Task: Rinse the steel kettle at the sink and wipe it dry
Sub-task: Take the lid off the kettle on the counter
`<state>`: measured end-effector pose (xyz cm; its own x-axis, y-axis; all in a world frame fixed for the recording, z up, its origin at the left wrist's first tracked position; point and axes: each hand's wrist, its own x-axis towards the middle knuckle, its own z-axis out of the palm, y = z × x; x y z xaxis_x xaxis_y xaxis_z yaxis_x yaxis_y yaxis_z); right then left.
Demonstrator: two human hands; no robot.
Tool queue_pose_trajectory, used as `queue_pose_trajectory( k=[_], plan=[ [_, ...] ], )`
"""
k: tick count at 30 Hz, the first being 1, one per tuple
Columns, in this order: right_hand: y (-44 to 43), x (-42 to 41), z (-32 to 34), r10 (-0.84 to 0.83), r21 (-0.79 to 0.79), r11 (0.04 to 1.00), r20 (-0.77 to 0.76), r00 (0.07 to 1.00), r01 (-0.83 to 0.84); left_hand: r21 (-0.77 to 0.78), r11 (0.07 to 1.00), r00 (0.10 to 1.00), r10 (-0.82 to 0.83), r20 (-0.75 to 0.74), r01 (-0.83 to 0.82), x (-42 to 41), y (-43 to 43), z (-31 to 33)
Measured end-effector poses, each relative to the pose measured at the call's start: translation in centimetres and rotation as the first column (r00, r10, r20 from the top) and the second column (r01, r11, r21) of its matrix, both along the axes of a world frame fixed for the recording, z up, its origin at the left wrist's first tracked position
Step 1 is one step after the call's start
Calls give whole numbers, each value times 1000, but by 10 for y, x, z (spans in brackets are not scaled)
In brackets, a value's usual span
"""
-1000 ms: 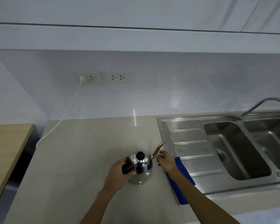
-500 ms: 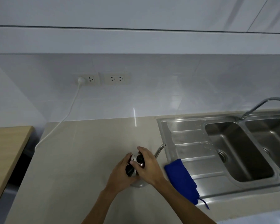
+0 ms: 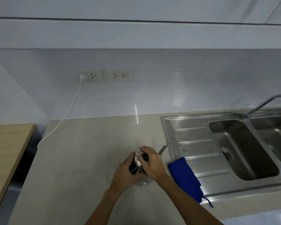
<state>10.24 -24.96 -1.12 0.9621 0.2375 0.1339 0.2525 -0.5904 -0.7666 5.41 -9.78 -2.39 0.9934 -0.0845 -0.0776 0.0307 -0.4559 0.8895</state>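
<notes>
The steel kettle (image 3: 142,182) stands on the beige counter (image 3: 81,159), mostly hidden under my hands; its curved spout (image 3: 163,147) points right toward the sink. My left hand (image 3: 126,172) grips the black handle (image 3: 133,168) on the kettle's left side. My right hand (image 3: 151,163) lies over the lid, fingers around the black lid knob (image 3: 145,156). A blue cloth (image 3: 186,177) lies on the drainboard's front left edge, just right of the kettle. The steel double sink (image 3: 243,148) with its tap (image 3: 266,103) sits to the right.
A wooden tabletop (image 3: 5,153) stands at the left beyond a gap. A white cable (image 3: 70,111) runs from a wall socket (image 3: 89,76) down over the counter's left edge. The tiled wall backs the counter.
My right hand let go of the blue cloth near the spout, left it on the drainboard, and moved onto the kettle's lid. My left hand kept its hold on the handle.
</notes>
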Motion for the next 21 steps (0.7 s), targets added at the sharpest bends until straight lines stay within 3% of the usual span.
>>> queue_pose_trajectory(
  k=[8,21],
  plan=[
    [-7,5,4,54,-17,998,-59,997,-55,-11,1000,1000,3,19,-3,-4,-3,-5],
    [-8,6,11,94,-75,993,-25,995,-95,-25,1000,1000,11,1,-11,-3,-3,-4]
  ],
)
